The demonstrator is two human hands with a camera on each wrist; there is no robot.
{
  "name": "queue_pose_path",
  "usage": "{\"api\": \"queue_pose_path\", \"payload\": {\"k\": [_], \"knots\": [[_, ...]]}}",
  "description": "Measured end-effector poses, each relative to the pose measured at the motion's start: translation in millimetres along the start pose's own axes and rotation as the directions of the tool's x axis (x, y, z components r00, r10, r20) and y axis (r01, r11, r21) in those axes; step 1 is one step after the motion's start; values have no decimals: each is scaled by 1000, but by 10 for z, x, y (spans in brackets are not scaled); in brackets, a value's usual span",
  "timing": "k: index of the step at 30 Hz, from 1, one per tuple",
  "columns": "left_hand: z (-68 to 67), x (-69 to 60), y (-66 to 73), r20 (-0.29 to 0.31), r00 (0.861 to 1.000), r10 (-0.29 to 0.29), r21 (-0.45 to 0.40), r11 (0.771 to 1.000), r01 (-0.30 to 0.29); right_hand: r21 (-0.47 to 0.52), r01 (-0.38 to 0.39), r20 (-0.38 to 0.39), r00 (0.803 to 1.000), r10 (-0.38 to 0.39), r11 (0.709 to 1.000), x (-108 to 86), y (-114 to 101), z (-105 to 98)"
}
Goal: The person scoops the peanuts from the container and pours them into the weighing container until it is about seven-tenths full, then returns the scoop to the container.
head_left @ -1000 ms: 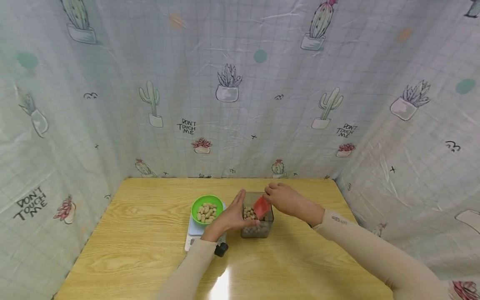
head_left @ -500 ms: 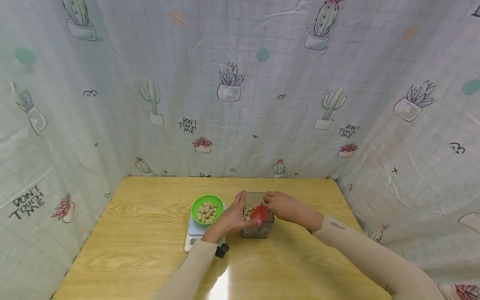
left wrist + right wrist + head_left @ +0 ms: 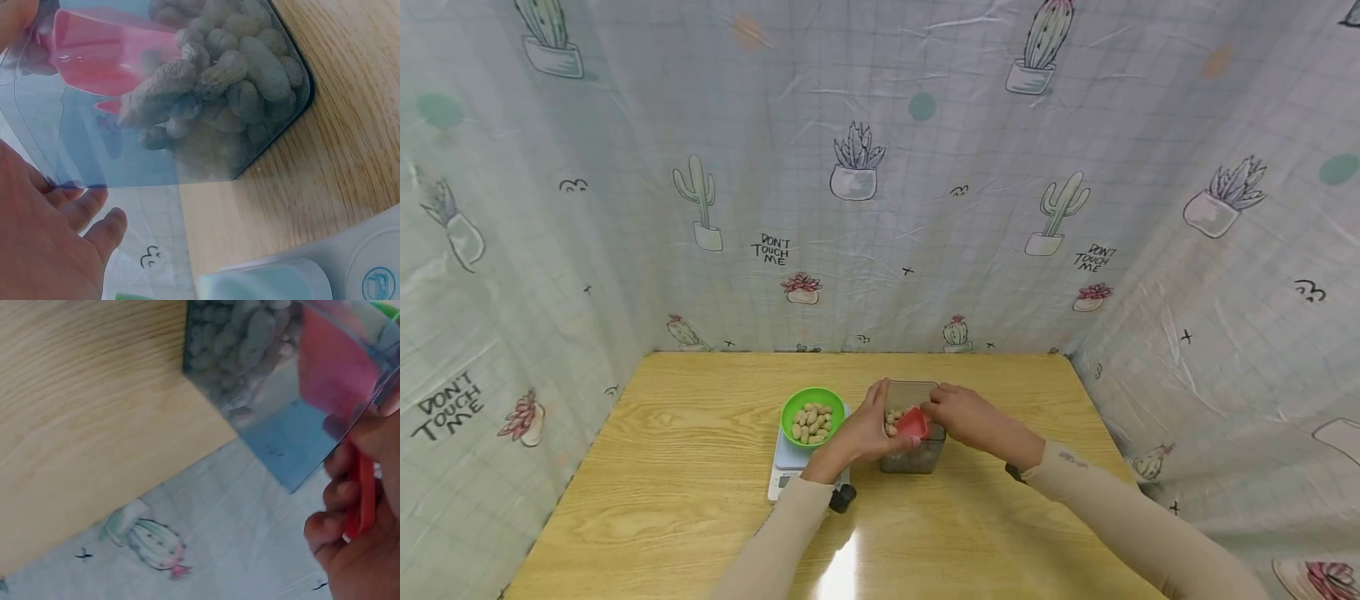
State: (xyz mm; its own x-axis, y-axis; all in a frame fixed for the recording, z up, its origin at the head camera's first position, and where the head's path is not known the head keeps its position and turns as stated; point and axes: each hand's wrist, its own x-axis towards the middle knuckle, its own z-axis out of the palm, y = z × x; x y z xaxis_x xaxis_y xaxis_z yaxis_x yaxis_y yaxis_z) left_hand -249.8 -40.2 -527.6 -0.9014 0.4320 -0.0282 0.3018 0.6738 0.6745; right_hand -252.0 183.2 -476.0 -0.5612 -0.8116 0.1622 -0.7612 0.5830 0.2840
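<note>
A clear grey plastic container [image 3: 910,462] holding unshelled peanuts [image 3: 219,81] stands on the table. My left hand [image 3: 859,429] holds it at the left, fingers along the side wall and thumb across the near side. My right hand [image 3: 970,421] grips the handle of a red scoop [image 3: 913,423], its fingers curled round the handle in the right wrist view. The scoop's head [image 3: 94,53] is inside the container, down against the peanuts. Through the tinted wall I cannot tell how many peanuts lie in the scoop.
Left of the container, a green bowl [image 3: 787,414] with peanuts sits on a white kitchen scale [image 3: 788,458], partly hidden by my left arm. The wooden table [image 3: 662,467] ends at a cactus-print curtain [image 3: 902,275] behind and at both sides.
The red scoop has gone lower into the container and a little to the left, and its head has tilted. My right hand moved down with it. The left hand stayed on the container.
</note>
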Motion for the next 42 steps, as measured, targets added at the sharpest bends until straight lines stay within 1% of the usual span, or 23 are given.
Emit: {"api": "queue_pose_path", "payload": {"k": [3, 8, 10, 12, 17, 20, 22, 25, 28, 32, 35, 39, 42], "knots": [[-2, -2, 5, -8, 1000, -6, 10, 1000, 6, -74, -6, 15, 1000, 7, 997, 38, -51, -25], [-1, -9, 9, -10, 1000, -20, 8, 1000, 20, -194, -18, 44, 999, 28, 981, 72, -98, -48], [11, -1, 5, -7, 1000, -20, 0, 1000, 20, -211, -22, 47, 998, 33, 977, 67, -92, -42], [28, 2, 5, -2, 1000, -18, -3, 1000, 18, -206, -14, 49, 999, 25, 978, 64, -78, -30], [74, -3, -11, -9, 1000, -16, -9, 1000, 16, -144, 63, 23, 998, -61, 988, 86, -18, 5], [77, -2, -11, -17, 1000, -18, -19, 1000, 17, -98, 89, -2, 996, -89, 991, 87, 29, -14], [78, -1, -7, -18, 1000, -20, -22, 1000, 20, -82, 83, 8, 997, -83, 993, 100, 37, -12], [77, -6, 3, -16, 999, -30, -13, 999, 29, -104, 81, 45, 996, -77, 991, 140, 17, 15], [74, -1, 16, -19, 999, -35, -12, 999, 35, -110, 94, 53, 995, -89, 990, 171, 4, 60], [71, -1, 20, -22, 999, -39, -7, 999, 39, 3, 88, 33, 996, -88, 996, 119, 39, 63], [74, -8, 10, -23, 999, -37, -10, 999, 37, 99, 69, 36, 997, -73, 993, 79, 50, 64], [72, -15, -6, -25, 999, -31, -20, 999, 31, 152, 67, 21, 997, -71, 986, 88, 47, 100], [75, -23, -12, -19, 999, -32, -25, 999, 32, 179, 50, 10, 999, -52, 983, 87, 51, 135]]}}
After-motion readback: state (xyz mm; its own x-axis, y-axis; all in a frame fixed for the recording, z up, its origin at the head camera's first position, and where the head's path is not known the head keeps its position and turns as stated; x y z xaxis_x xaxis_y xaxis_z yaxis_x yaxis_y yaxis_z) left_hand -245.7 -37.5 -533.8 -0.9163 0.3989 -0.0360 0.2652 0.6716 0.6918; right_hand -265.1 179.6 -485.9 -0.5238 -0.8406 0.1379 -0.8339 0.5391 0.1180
